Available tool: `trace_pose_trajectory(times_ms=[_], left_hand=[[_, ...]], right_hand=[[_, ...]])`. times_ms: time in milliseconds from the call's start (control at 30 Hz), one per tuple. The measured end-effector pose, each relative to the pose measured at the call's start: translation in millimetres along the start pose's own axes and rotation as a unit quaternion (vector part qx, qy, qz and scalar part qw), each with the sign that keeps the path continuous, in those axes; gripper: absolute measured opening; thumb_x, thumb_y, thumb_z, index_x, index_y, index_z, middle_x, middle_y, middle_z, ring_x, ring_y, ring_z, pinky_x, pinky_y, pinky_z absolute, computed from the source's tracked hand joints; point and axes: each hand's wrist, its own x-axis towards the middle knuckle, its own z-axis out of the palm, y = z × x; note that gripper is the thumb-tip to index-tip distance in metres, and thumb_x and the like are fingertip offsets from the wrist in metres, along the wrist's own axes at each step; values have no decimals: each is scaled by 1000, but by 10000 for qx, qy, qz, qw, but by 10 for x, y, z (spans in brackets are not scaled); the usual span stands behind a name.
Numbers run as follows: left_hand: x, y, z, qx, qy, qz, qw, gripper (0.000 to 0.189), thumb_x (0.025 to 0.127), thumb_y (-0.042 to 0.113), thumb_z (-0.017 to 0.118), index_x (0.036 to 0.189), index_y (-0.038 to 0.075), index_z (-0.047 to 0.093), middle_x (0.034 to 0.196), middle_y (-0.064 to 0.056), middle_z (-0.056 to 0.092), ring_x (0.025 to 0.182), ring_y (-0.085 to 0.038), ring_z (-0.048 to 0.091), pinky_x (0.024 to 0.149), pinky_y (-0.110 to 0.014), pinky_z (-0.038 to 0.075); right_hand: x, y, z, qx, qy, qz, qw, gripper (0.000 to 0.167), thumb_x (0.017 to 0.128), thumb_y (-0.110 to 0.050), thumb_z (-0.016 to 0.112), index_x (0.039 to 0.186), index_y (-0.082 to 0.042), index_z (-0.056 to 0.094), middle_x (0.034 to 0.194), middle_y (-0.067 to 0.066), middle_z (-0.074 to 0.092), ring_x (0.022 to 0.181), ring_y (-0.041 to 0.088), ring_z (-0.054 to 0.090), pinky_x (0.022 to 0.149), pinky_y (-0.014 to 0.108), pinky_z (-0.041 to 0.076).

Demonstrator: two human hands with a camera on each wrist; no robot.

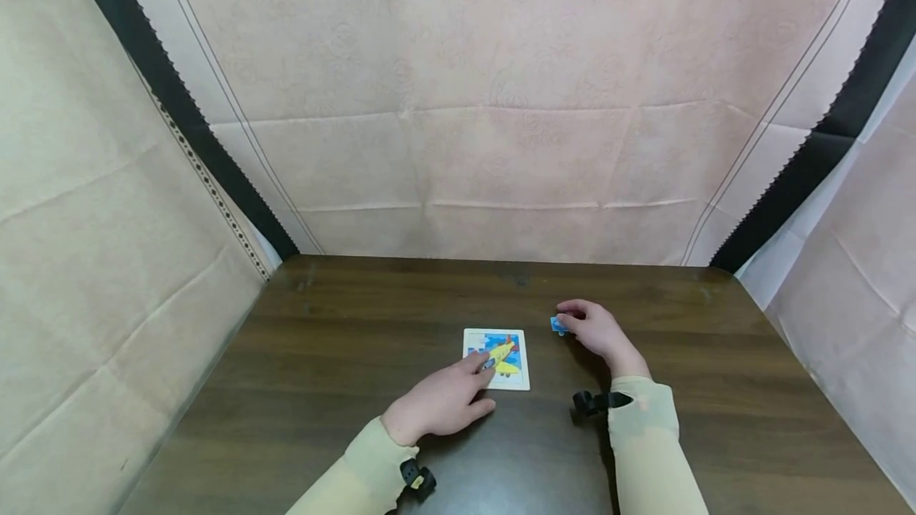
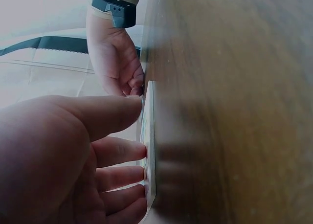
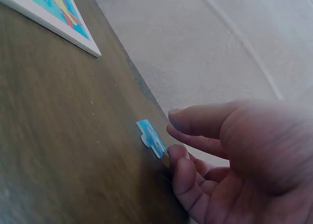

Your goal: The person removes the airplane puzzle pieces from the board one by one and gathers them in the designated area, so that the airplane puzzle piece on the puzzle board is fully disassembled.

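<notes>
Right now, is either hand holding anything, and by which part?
Nothing looks held: the left hand touches the puzzle board from above without gripping it; the right hand is beside the blue piece, not pinching it, contact unclear.

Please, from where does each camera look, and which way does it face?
Head: worn on the head, facing forward and down at the table; left grip, right grip and both sleeves show.
Left wrist: on that wrist, looking low along the tabletop to the picture board; left grip near, right grip beyond.
Right wrist: on that wrist, facing the blue piece; only right grip shows.
Head and right wrist share the blue piece.
</notes>
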Motion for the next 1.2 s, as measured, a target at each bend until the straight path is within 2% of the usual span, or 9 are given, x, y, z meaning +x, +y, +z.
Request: trace_pose_trajectory(times_ms=[500, 767, 967, 1067, 1200], left_hand=[[-46, -17, 22, -148, -253, 8, 9996, 66, 108, 42, 63, 164, 11, 46, 172, -10, 32, 157, -22, 35, 121, -35, 38], [-52, -28, 10, -243, -282, -57, 9993, 67, 108, 45, 64, 164, 14, 45, 173, -8, 31, 157, -22, 33, 122, -36, 38], [-49, -27, 8, -294, -275, -36, 9992, 66, 108, 44, 63, 164, 13, 46, 173, -9, 31, 158, -23, 32, 122, -37, 37], [-41, -32, 7, -307, -267, -7, 9992, 66, 108, 45, 63, 164, 13, 46, 173, -9, 31, 158, -23, 33, 123, -38, 37], [-31, -45, 5, -255, -187, 55, 9995, 65, 108, 44, 63, 163, 13, 48, 172, -9, 34, 157, -23, 34, 123, -39, 37]], right_hand=[[-6, 18, 41, -115, 98, 5, 9999, 38, 110, -28, 62, 141, -5, 66, 138, 22, 64, 118, 39, 60, 105, 58, 51], [42, -10, 91, -266, 364, -194, 9988, 33, 110, -21, 62, 138, -4, 68, 137, 22, 65, 121, 40, 60, 109, 61, 48], [65, -115, 156, -315, 513, -402, 9974, 29, 110, -19, 63, 134, -5, 71, 135, 20, 66, 119, 38, 61, 107, 60, 50], [61, -193, 208, -332, 446, -572, 9968, 26, 110, -18, 62, 131, -8, 73, 133, 17, 69, 115, 35, 62, 104, 58, 52], [57, -295, 315, -439, 140, -900, 9949, 23, 111, -15, 59, 125, -13, 77, 128, 11, 72, 113, 31, 65, 104, 57, 52]])
